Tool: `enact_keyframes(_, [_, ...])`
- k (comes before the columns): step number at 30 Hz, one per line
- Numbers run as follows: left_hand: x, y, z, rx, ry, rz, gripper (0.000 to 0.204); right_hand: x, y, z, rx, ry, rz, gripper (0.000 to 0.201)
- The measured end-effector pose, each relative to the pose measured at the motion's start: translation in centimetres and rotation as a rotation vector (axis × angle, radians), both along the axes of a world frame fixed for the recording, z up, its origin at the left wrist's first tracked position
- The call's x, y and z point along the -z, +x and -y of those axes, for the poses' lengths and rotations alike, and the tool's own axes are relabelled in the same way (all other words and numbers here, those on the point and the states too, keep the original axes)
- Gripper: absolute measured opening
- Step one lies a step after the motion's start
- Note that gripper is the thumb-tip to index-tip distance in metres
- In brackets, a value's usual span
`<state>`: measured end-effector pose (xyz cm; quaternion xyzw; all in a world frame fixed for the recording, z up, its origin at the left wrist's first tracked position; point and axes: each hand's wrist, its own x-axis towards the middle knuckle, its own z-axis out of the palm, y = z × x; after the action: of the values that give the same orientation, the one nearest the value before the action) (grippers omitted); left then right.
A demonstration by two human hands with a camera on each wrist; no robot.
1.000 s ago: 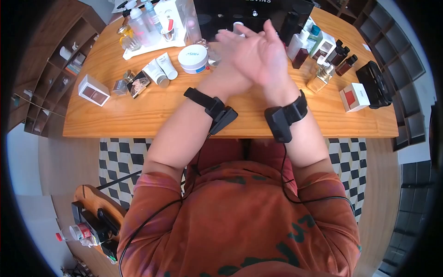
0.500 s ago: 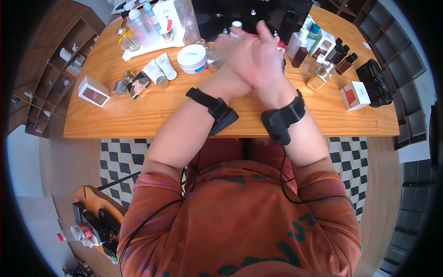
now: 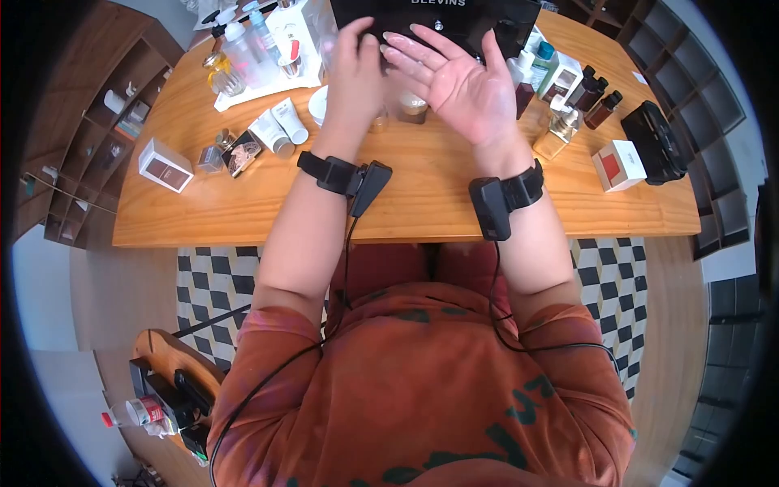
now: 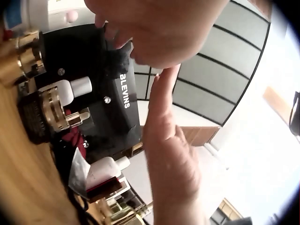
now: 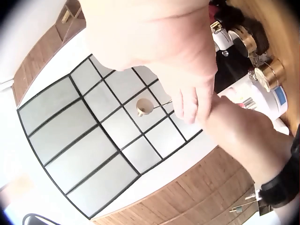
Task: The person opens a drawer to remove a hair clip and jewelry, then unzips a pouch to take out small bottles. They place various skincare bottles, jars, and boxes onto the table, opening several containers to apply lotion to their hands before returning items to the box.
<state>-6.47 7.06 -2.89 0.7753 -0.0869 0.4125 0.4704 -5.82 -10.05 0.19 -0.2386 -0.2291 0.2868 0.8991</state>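
My right hand [image 3: 475,93] is raised over the table with the palm up and the fingers spread nearly straight. A whitish sheen shows on its palm side. Just left of it is my left hand [image 3: 355,85], back of the hand toward the head camera, fingers loosely bent and holding nothing. The fingertips of both hands come close together in the head view. In the left wrist view the right hand [image 4: 169,150] rises beside the left hand [image 4: 173,28]. A clear, gold-collared bottle [image 4: 54,110] stands on the table below them.
A black BLEVINS case [image 3: 454,28] stands behind the hands. To the left are a white tray [image 3: 268,93] of bottles, white tubes [image 3: 290,120], a compact [image 3: 241,152] and a box [image 3: 165,165]. On the right are a gold bottle [image 3: 557,134], a red-and-white box [image 3: 619,165] and a black bag [image 3: 656,142].
The hands were crossed and touching, the right over the left, with motion blur. Now the left hand has moved left and away, and the right palm has opened out toward the head camera.
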Motion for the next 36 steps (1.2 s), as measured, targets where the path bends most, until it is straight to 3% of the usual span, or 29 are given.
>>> enact_keyframes(1, [-0.2,-0.1,-0.2,0.052,-0.306,-0.113,0.038,0.0,-0.2,-0.2,-0.001,0.000,0.002,0.093])
enact_keyframes(3, [0.0,0.4,-0.3,0.029,-0.257,-0.022,0.043,0.2,-0.8,-0.9,-0.008,-0.112,-0.015,0.095])
enact_keyframes(5, [1.3,1.6,0.2,-0.409,0.366,0.197,0.043,0.7,-1.8,-1.5,-0.110,-0.087,-0.002,0.097])
enact_keyframes(6, [0.9,0.5,0.5,-0.071,-0.063,0.065,0.040,0.7,-2.8,-1.9,-0.110,-0.118,0.056,0.098])
enact_keyframes(7, [1.1,0.4,0.6,-0.073,-0.063,0.065,0.040,0.6,-3.4,-2.2,-0.111,-0.148,0.113,0.099])
enact_keyframes(9, [1.3,0.1,0.8,-0.179,0.281,0.188,0.040,1.2,-3.0,-2.4,-0.156,-0.115,0.158,0.101])
enact_keyframes(11, [1.5,-0.2,1.9,-0.164,0.314,0.186,0.038,1.2,-3.1,-2.2,-0.094,-0.132,0.169,0.100])
enact_keyframes(15, [0.9,-1.0,4.1,-0.155,0.366,0.138,0.054,1.5,-2.1,-1.9,-0.033,-0.163,0.125,0.101])
enact_keyframes(18, [0.2,-2.3,4.4,0.129,0.486,0.075,0.067,2.7,-0.9,-1.9,-0.013,-0.124,0.042,0.098])
enact_keyframes(19, [0.1,-2.3,4.5,0.131,0.485,0.075,0.067,3.6,0.1,-2.1,-0.063,-0.074,0.120,0.093])
enact_keyframes(21, [-0.2,-2.3,4.9,0.381,0.424,0.209,0.068,4.1,0.6,-2.0,-0.110,-0.026,0.202,0.088])
enact_keyframes(23, [-0.7,-2.8,4.9,0.429,0.292,0.217,0.066,3.3,-0.4,-1.9,0.283,-0.264,0.481,0.078])
enact_keyframes(24, [-1.0,-2.9,4.4,0.355,0.420,0.273,0.064,5.2,1.9,-2.5,0.507,-0.434,0.882,0.068])
enact_keyframes(25, [-1.1,-3.0,4.2,0.282,0.546,0.327,0.062,5.8,2.1,-2.4,0.511,-0.433,0.881,0.068])
enact_keyframes(27, [-0.8,-3.1,4.7,0.268,0.601,0.352,0.053,6.7,2.3,-2.1,0.872,-0.767,1.257,0.066])
enact_keyframes(29, [-0.1,-3.0,4.9,0.309,0.806,0.250,0.043,7.3,2.6,-2.1,1.228,-1.109,1.621,0.065])
enact_keyframes(30, [-0.4,-3.5,5.2,0.271,0.762,0.244,0.034,7.2,2.4,-2.2,1.406,-1.283,1.796,0.064])
enact_keyframes(31, [-0.6,-3.5,5.1,0.269,0.762,0.242,0.034,7.1,2.2,-2.2,1.404,-1.282,1.796,0.064])
enact_keyframes(33, [-0.8,-3.7,5.0,0.242,0.728,0.157,0.035,6.7,1.8,-2.0,1.044,-1.176,1.775,0.057])
enact_keyframes(36, [-1.7,-3.5,3.5,0.164,0.843,0.060,0.030,6.7,1.6,-2.1,0.918,-1.097,1.676,0.055])
